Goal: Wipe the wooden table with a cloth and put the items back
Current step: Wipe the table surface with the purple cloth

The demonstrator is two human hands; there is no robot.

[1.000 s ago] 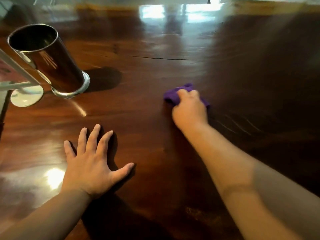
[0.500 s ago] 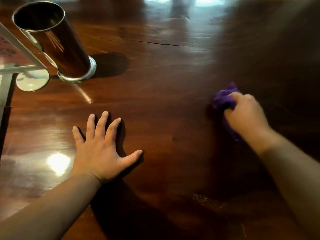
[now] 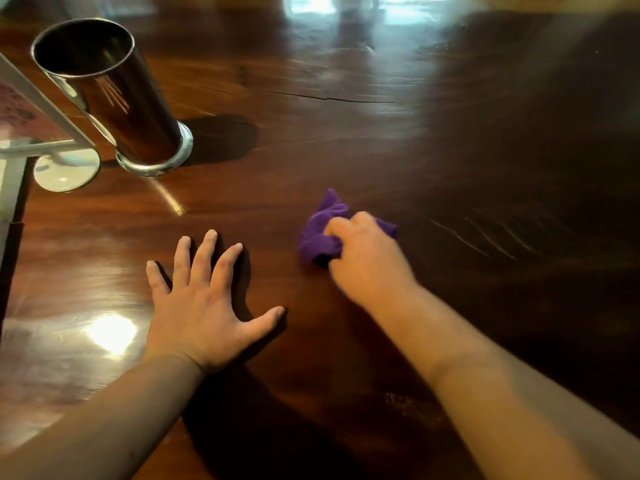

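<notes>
Cloth (image 3: 320, 233) work is under way on your wooden table (image 3: 311, 140). At far left stands a sign stand (image 3: 65, 168), then a metal cup (image 3: 114, 98), upright. Your left hand (image 3: 204, 306) lies flat, fingers spread, empty. Right of it, your right hand (image 3: 367, 261) is closed around the bunched purple cloth, pressed to the wood. It looks soft and light; crumpled, it shows no clear long axis, one tip pointing away from you.

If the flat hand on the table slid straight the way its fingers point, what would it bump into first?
Probably nothing: the left hand points up the bare brown wooden table; the shiny metal cylinder sits off to its left.
</notes>
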